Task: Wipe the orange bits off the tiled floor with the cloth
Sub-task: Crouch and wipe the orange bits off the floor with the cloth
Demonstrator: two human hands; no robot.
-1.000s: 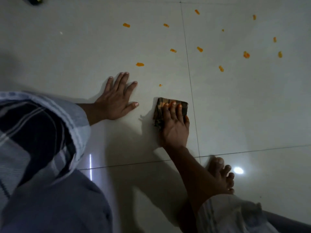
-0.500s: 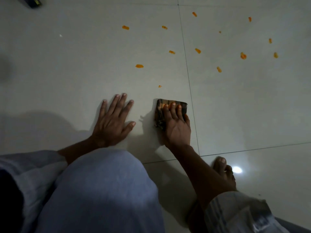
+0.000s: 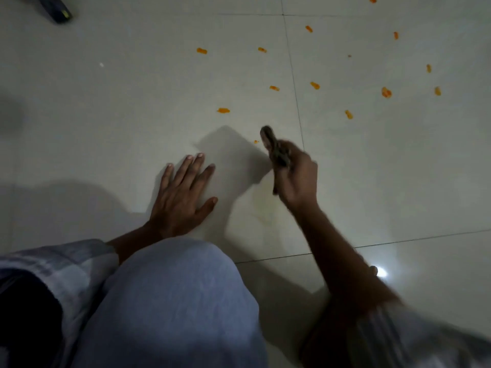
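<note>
Several orange bits lie scattered on the pale tiled floor (image 3: pixel 132 115), the nearest a small crumb (image 3: pixel 255 141) and a larger piece (image 3: pixel 223 110). My right hand (image 3: pixel 299 179) is lifted off the floor and grips the dark folded cloth (image 3: pixel 273 147), which stands on edge and looks blurred; its far end is just right of the small crumb. My left hand (image 3: pixel 183 197) rests flat on the tile with fingers spread, to the left of the cloth. A faint yellowish smear (image 3: pixel 261 208) marks the tile below the right hand.
My knee in light blue fabric (image 3: pixel 172 301) fills the lower middle. A dark object (image 3: pixel 54 7) lies at the top left corner. Grout lines (image 3: pixel 295 88) cross the floor, and a bright light reflection (image 3: pixel 381 272) shows at lower right.
My right hand has lifted the cloth off the floor and turned it on edge; it was pressed flat before. My left hand has stayed planted on the tile.
</note>
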